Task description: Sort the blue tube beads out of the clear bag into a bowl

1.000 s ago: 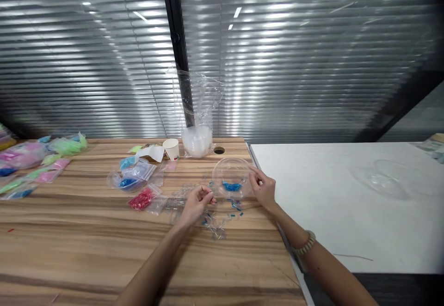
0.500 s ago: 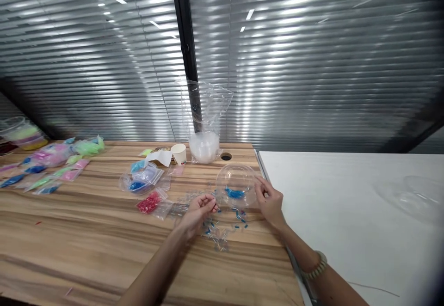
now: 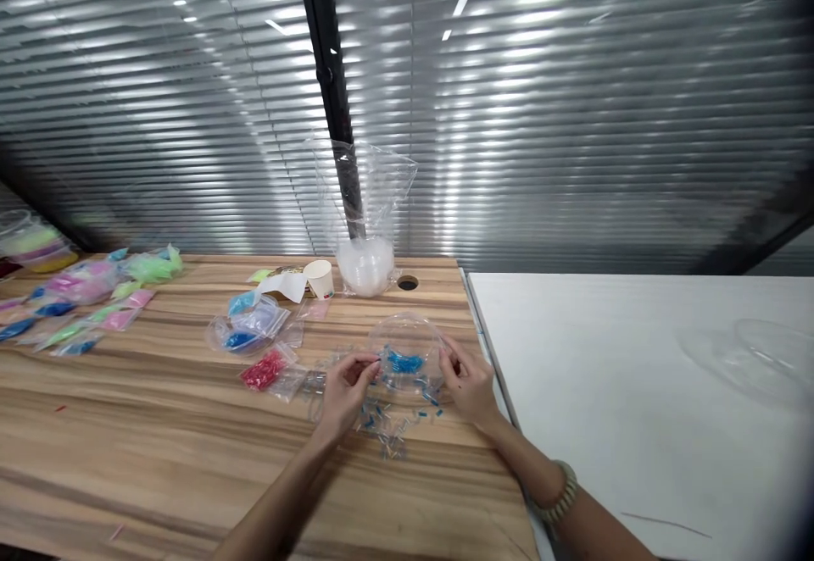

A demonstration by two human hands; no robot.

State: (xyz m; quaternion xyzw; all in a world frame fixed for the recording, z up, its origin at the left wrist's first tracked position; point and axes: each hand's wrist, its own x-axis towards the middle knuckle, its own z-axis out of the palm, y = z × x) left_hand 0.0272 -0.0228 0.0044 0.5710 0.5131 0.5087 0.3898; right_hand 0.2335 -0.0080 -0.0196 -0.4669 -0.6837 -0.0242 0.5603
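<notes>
My right hand (image 3: 469,376) pinches the right rim of a clear round plastic dish (image 3: 402,330), which is tilted toward me. A small heap of blue tube beads (image 3: 404,363) lies inside it. The fingertips of my left hand (image 3: 347,381) are pressed together at the dish's left edge; what is between them is too small to make out. Below the dish, loose blue and clear tube beads (image 3: 387,425) are scattered over the wooden table (image 3: 191,459).
Left of my hands lie a bag of red beads (image 3: 264,369) and a clear lidded tub (image 3: 245,330) with blue contents. Behind stand a paper cup (image 3: 319,279) and a bag-wrapped stack of white bowls (image 3: 365,266). Colourful packets (image 3: 89,283) spread at far left. A white table (image 3: 604,391) adjoins on the right.
The dish and my right hand have moved left and slightly down toward my left hand. My left fingertips now meet the dish's left edge. The camera view has shifted slightly.
</notes>
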